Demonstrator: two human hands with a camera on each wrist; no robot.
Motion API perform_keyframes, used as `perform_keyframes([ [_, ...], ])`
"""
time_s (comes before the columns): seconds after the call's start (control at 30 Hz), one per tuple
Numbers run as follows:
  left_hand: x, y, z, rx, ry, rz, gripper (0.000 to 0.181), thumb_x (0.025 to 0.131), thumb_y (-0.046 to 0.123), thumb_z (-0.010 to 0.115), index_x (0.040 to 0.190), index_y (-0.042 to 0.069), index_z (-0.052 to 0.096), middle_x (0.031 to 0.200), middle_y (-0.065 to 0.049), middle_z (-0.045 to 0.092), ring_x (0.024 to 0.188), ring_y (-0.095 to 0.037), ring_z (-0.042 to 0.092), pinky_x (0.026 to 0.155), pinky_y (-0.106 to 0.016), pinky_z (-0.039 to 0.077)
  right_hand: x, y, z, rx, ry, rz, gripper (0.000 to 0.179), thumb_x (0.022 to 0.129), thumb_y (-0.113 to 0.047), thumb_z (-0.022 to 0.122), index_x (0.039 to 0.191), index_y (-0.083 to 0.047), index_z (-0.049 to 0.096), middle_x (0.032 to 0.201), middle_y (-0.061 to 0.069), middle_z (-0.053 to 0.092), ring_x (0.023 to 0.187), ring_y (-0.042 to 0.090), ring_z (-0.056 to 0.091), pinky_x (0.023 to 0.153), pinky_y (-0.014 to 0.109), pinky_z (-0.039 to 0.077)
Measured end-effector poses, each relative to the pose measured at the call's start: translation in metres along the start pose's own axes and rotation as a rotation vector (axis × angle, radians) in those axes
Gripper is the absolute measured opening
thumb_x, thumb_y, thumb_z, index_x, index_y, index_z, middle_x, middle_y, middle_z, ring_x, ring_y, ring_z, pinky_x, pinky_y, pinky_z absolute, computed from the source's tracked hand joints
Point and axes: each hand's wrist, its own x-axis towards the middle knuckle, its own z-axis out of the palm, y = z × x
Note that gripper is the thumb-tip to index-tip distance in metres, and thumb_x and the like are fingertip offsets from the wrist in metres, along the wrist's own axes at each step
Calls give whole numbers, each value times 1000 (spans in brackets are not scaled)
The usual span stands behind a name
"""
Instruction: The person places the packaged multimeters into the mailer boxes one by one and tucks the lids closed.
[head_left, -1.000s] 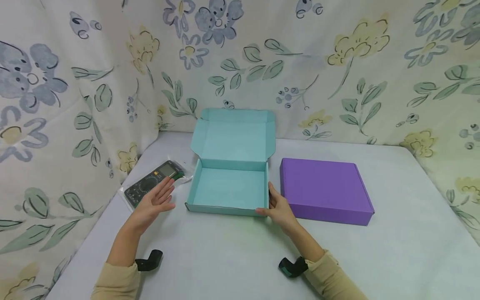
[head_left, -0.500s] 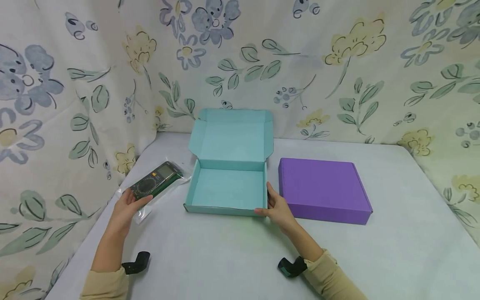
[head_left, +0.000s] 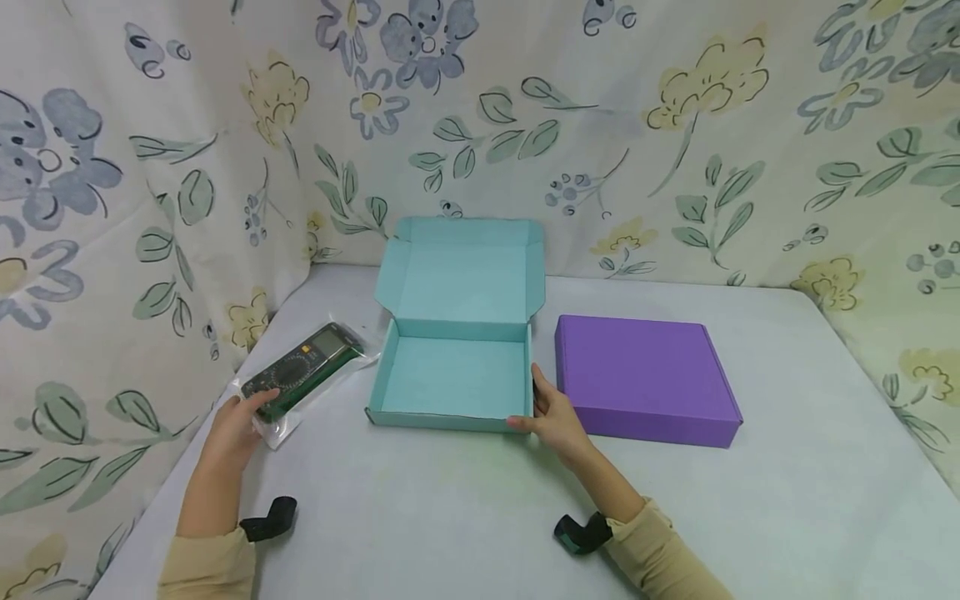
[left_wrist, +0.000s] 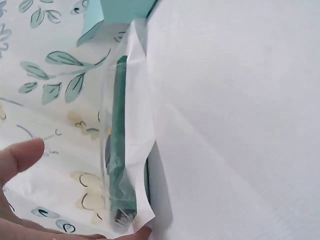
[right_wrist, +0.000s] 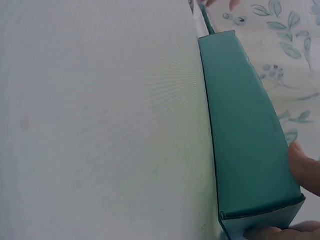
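A black-and-green multimeter (head_left: 303, 367) in a clear plastic bag (head_left: 279, 433) lies slantwise on the left of the table. My left hand (head_left: 234, 429) is at its near end; in the head view the thumb overlaps the meter's lower corner. From the left wrist, that thumb (left_wrist: 27, 155) stands apart from the meter (left_wrist: 119, 135), and the fingers reach the bag's near edge. A teal cardboard box (head_left: 457, 375), lid raised, stands in the middle with nothing inside. My right hand (head_left: 558, 421) grips its near right corner, thumb over the front edge and fingers along the right wall.
A closed purple box (head_left: 645, 375) lies just right of the teal box, close to my right hand. Behind and to the left hangs a floral curtain (head_left: 480, 142). White cloth (head_left: 420, 517) covers the table.
My left hand has moved from above the multimeter back toward its near end, leaving most of the meter uncovered. The right hand keeps its grip on the teal box.
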Motion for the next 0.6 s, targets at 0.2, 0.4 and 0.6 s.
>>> perform_keyframes([
  [0.2, 3, 9, -9, -383, 146, -163, 101, 95, 22, 60, 152, 22, -23, 162, 0, -13, 147, -16, 8, 113, -25, 25, 0, 0, 0, -6, 9, 7, 98, 81, 12, 71, 153, 5, 5, 159, 21, 5, 145, 35, 13, 113, 44, 24],
  [0.4, 5, 13, -10, -408, 190, -193, 103, 91, 15, 64, 154, 20, -18, 161, -1, 3, 142, -9, 21, 104, -17, 35, 1, 0, 0, -15, 12, 11, 98, 81, 11, 71, 153, 4, 6, 160, 21, 6, 145, 35, 14, 113, 44, 25],
  [0.6, 8, 18, -8, -514, 149, -245, 93, 89, 10, 68, 155, 29, 4, 128, 9, 36, 115, -3, 40, 88, -14, 47, 1, 0, 0, -14, 12, 9, 98, 81, 11, 71, 153, 4, 5, 160, 21, 5, 145, 35, 14, 113, 44, 26],
])
